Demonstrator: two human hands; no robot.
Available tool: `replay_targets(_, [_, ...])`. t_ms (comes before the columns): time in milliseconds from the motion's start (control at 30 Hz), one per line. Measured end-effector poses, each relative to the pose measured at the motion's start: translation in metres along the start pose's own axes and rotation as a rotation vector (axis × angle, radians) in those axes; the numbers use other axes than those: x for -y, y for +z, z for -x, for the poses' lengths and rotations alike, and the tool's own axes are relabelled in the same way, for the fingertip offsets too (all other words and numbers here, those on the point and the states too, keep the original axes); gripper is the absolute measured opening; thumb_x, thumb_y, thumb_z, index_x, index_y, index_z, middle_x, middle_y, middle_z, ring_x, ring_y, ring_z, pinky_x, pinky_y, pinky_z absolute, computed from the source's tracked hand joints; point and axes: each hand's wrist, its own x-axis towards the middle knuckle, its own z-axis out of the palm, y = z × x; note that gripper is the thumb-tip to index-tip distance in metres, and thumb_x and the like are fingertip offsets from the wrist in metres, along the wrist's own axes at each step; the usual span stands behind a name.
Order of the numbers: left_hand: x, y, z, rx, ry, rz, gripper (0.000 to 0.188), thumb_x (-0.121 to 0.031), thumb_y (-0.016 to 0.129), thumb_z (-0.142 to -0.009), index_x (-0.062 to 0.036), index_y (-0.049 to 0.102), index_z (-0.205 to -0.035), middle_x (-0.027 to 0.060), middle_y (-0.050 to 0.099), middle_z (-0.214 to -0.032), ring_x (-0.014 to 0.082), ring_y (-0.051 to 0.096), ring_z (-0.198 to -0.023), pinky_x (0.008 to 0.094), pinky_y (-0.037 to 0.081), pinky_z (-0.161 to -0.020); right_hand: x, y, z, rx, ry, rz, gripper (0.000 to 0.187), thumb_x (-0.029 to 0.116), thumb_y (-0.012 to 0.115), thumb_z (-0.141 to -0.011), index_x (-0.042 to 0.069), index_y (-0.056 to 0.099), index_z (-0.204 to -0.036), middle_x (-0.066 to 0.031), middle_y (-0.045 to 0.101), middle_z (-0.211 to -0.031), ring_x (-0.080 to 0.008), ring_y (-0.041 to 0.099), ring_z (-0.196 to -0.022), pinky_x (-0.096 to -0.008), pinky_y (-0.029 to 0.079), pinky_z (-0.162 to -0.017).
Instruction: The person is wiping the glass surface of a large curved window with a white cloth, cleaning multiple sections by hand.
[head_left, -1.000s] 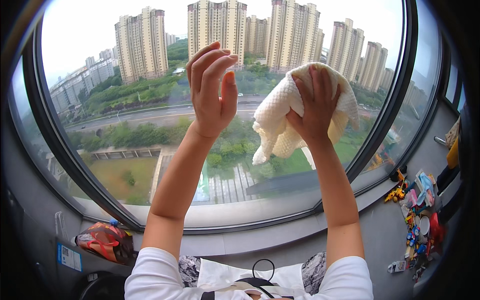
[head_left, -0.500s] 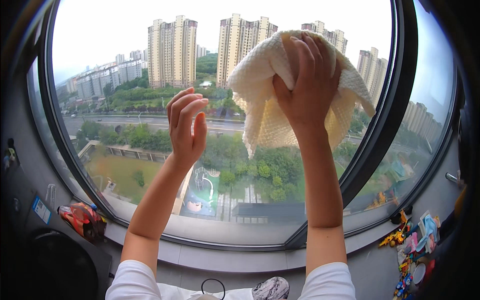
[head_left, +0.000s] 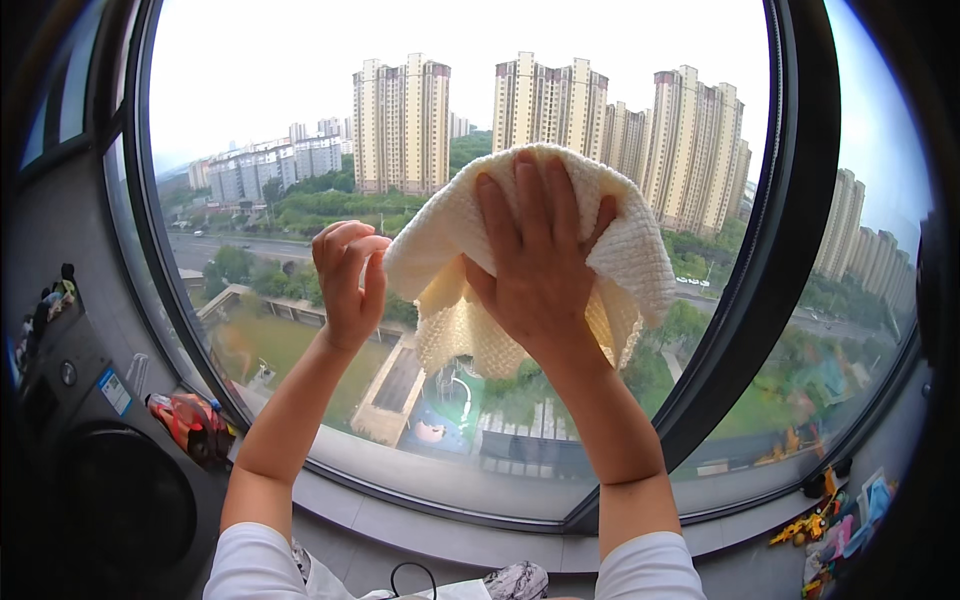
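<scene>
A cream, waffle-textured cloth is spread against the large window pane, its lower part hanging in loose folds. My right hand holds it to the glass, palm down, fingers apart across the cloth and thumb out to the left. Just left of the cloth, my left hand is raised with its fingers loosely bent and apart. Its fingertips come up to the cloth's left edge; whether they touch it I cannot tell. Nothing shows in that hand.
A thick dark window frame post rises right of the cloth. Below runs a grey ledge. At left stand a dark front-loading machine and a red bag. Colourful toys lie at lower right.
My right hand and the cloth have moved down and left over the pane, and its fingers have spread. The left hand has lowered slightly, now beside the cloth's edge. The view has shifted.
</scene>
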Motion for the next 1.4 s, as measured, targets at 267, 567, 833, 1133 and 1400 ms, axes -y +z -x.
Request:
replay_targets(267, [-0.009, 0.037, -0.062, -0.139, 0.080, 0.195, 0.014, 0.002, 0.056, -0.080, -0.0058, 0.057, -0.092, 0.0098, 0.056, -0.094, 0.0264, 0.052, -0.090, 0.0365, 0.039, -0.081, -0.032, -0.008, -0.040, -0.152, 0.043, 0.252, 0.051, 0.026, 0.061, -0.079, 0.016, 0.050, -0.128, -0.0066, 0.048, -0.132, -0.0272, 0.039, -0.128, -0.0613, 0.020, -0.102])
replay_targets(567, [-0.016, 0.042, -0.061, -0.095, 0.074, 0.221, 0.016, -0.009, 0.059, -0.079, -0.0105, 0.058, -0.095, 0.0067, 0.057, -0.099, 0.0268, 0.052, -0.100, 0.0378, 0.035, -0.086, -0.104, -0.015, -0.147, -0.377, -0.026, 0.411, 0.051, 0.031, 0.058, -0.078, 0.014, 0.049, -0.125, -0.0097, 0.050, -0.129, -0.0303, 0.040, -0.125, -0.0586, 0.029, -0.098])
replay_targets(833, [-0.014, 0.038, -0.057, -0.071, 0.104, 0.249, 0.012, -0.009, 0.057, -0.081, -0.0096, 0.059, -0.093, 0.0060, 0.058, -0.098, 0.0261, 0.053, -0.100, 0.0378, 0.035, -0.086, -0.117, -0.039, -0.082, -0.283, 0.093, 0.570, 0.053, 0.032, 0.055, -0.078, 0.013, 0.047, -0.126, -0.0097, 0.049, -0.128, -0.0303, 0.039, -0.126, -0.0561, 0.028, -0.099])
replay_targets(1133, [-0.017, 0.040, -0.057, -0.093, 0.105, 0.211, 0.011, -0.002, 0.057, -0.081, -0.0077, 0.060, -0.090, 0.0079, 0.058, -0.096, 0.0269, 0.054, -0.099, 0.0370, 0.038, -0.086, -0.179, -0.051, -0.167, -0.357, 0.108, 0.513, 0.050, 0.039, 0.053, -0.079, 0.014, 0.049, -0.123, -0.0054, 0.051, -0.126, -0.0266, 0.042, -0.124, -0.0555, 0.030, -0.099])
replay_targets(1400, [-0.008, 0.043, -0.058, -0.162, 0.138, 0.212, 0.007, -0.002, 0.058, -0.081, -0.0060, 0.060, -0.087, 0.0086, 0.059, -0.091, 0.0269, 0.056, -0.094, 0.0369, 0.041, -0.084, -0.176, -0.072, -0.101, -0.359, 0.107, 0.427, 0.047, 0.031, 0.057, -0.077, 0.011, 0.052, -0.120, -0.0116, 0.050, -0.127, -0.0315, 0.043, -0.122, -0.0456, 0.036, -0.100])
